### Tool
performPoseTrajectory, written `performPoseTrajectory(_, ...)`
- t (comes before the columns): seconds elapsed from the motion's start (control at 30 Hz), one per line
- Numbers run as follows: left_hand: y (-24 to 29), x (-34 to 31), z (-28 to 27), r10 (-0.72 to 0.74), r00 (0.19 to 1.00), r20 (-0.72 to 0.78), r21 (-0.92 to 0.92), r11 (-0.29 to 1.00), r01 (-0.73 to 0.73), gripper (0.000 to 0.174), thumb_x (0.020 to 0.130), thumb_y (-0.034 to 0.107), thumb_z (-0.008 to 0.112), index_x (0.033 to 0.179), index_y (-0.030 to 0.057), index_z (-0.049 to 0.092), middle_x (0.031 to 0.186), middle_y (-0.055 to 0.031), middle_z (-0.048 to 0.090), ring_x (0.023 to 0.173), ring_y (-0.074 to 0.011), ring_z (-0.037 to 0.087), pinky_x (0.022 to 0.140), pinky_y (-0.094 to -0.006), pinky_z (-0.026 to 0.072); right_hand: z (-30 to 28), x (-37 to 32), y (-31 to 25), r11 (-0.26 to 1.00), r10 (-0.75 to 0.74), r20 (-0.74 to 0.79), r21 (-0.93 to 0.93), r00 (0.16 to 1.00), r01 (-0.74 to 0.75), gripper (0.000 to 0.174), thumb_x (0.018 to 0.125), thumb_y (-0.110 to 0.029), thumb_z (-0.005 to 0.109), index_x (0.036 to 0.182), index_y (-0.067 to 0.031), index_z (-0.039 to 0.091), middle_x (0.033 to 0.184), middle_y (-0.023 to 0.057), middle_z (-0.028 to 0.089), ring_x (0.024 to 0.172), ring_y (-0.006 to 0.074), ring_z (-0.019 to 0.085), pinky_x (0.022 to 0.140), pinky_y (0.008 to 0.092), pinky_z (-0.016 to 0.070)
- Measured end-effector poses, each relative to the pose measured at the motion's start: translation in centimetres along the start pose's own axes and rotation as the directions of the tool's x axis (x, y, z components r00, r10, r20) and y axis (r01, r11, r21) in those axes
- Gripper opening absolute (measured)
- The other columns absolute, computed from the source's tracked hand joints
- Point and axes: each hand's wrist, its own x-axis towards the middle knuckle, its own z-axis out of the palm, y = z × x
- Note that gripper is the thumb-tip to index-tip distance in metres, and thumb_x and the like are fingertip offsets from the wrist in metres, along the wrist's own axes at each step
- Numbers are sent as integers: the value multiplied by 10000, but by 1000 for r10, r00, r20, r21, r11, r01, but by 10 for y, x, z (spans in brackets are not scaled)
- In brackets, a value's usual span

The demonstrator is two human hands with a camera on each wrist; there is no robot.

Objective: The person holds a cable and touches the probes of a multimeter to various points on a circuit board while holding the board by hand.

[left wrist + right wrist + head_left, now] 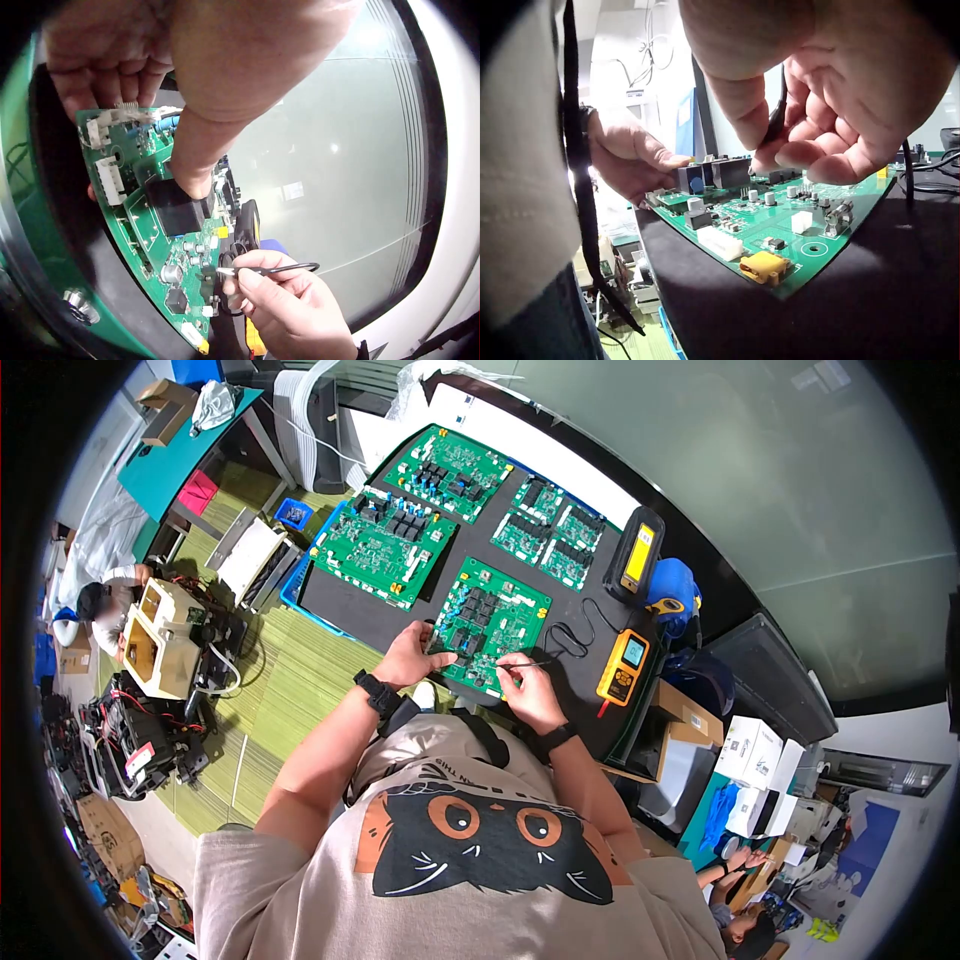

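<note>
A green circuit board point(515, 615) with black relays lies on the dark tabletop in front of the person in the head view. The left hand point(405, 655) grips its near left edge, its thumb on a black relay point(174, 208) in the left wrist view. Between thumb and fingers the right hand point(530, 690) pinches a thin black probe point(281, 268) with a pale tip, which points at the small components near the board's front. A black cord point(570, 640) lies in loops between the board and a yellow handheld meter point(625, 665) with a lit screen.
Two large green boards point(450, 470) point(385, 550) lie at the back and left, and several smaller boards point(570, 548) at the back right. A black case point(634, 555) and a blue roll-like object point(675, 595) stand on the right, beside a cardboard box point(690, 715). Another person sits at far left.
</note>
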Motion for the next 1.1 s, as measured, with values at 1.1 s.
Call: performPoseTrajectory(1.1, 1, -1, 0, -2, 1000, -2, 3, 1000, 2, 625, 755, 154, 832, 1205, -53, 450, 1033, -107, 617, 933, -164, 603, 814, -310, 518, 11, 3, 14, 914, -323, -18, -267, 946, 307, 46, 802, -60, 628, 829, -45, 663, 861, 99, 640, 853, 304, 580, 787, 404, 458)
